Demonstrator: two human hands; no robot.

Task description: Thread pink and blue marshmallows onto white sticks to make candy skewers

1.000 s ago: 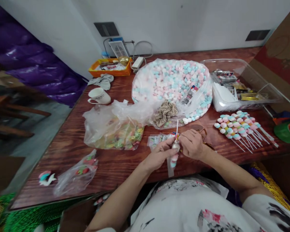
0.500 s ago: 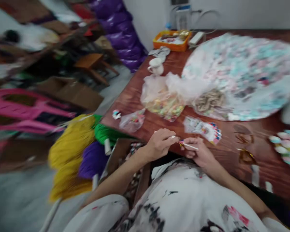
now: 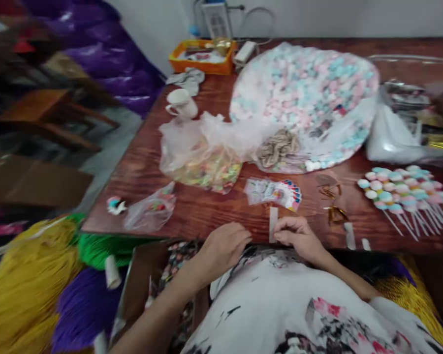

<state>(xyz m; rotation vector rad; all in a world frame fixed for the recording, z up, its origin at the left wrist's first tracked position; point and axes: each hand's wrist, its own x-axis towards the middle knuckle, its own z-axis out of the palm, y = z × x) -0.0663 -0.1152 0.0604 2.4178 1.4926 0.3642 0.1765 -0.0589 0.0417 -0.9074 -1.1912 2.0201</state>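
My left hand (image 3: 224, 246) is closed at the table's front edge, its fingers curled downward; anything in them is hidden. To its right, my right hand (image 3: 297, 237) has thumb and forefinger pinched at the side of a narrow pale strip (image 3: 273, 219), which stands out at the table edge. Just beyond the hands lies a fan of small printed cards (image 3: 290, 193) in clear plastic. Further right are gold twist ties (image 3: 335, 214) and another pale strip (image 3: 349, 236). Marshmallow-like pastel sweets on white sticks (image 3: 402, 189) lie at the right.
Behind are a bag of colourful small pieces (image 3: 206, 169), a large bag of pastel pieces (image 3: 299, 83), a white mug (image 3: 182, 104) and an orange tray (image 3: 221, 66). A small plastic bag (image 3: 151, 209) lies left. Below stand an open box (image 3: 142, 270) and yellow strands (image 3: 29, 280).
The view has swung right. The white stick with a colourful end in my right hand no longer shows. My hands have moved slightly apart, and the pale strip is visible beside my right fingers.
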